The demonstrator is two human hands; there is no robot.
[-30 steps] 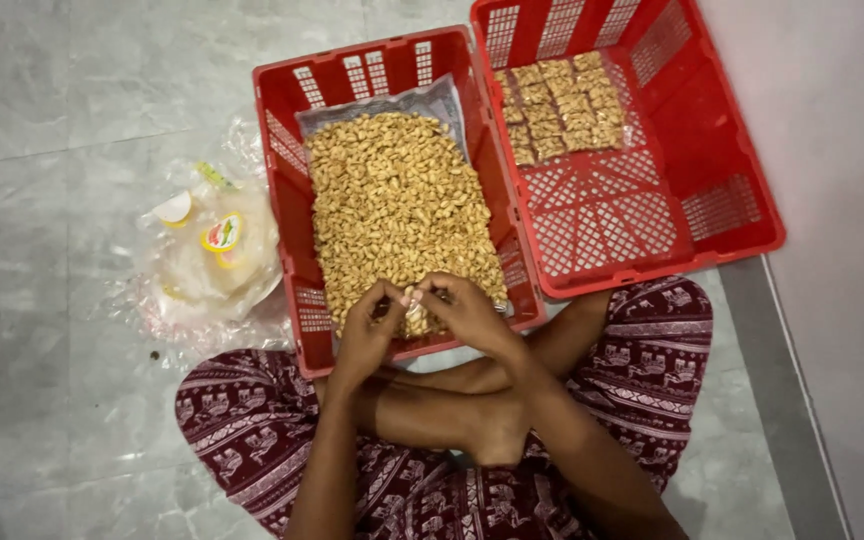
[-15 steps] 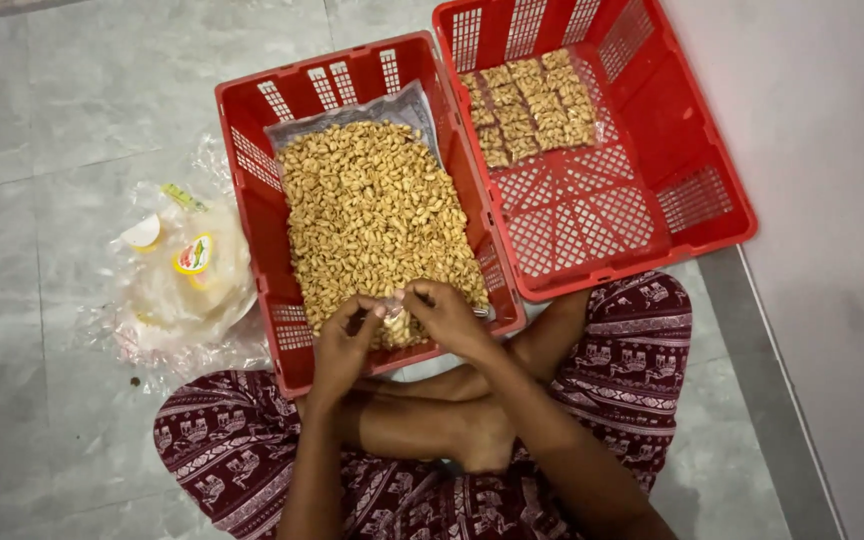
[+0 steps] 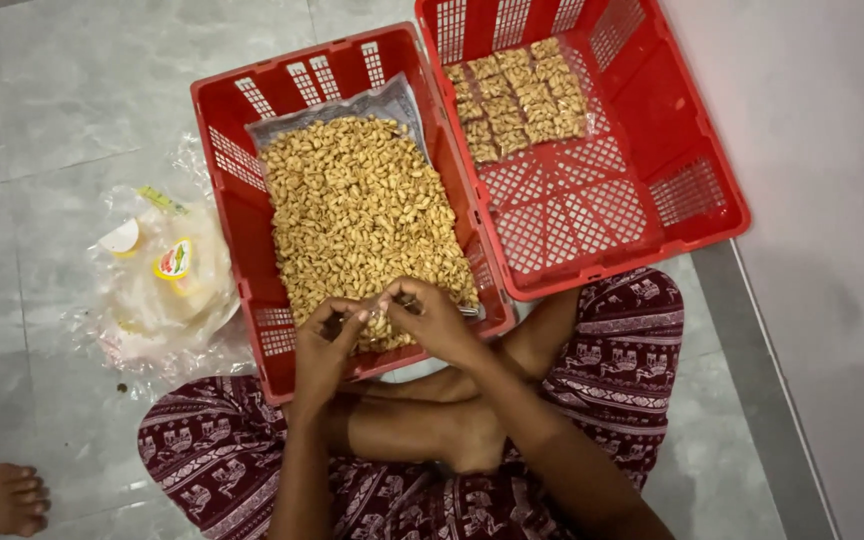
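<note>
Sitting cross-legged, a person is pinching a small clear packet [image 3: 380, 316] between left hand [image 3: 324, 345] and right hand [image 3: 432, 318], now shifted over the peanut-filled red crate's [image 3: 242, 215] near edge; packing continues.

Over the near end of the red crate [image 3: 227, 215] heaped with peanuts [image 3: 357, 215], the left hand [image 3: 324, 345] and right hand [image 3: 439, 320] pinch what seems a small clear packet [image 3: 380, 318] between them, while a second crate [image 3: 697, 185] right of it holds filled packets [image 3: 522, 95], and crumpled plastic bags [image 3: 162, 285] lie to its left.
</note>
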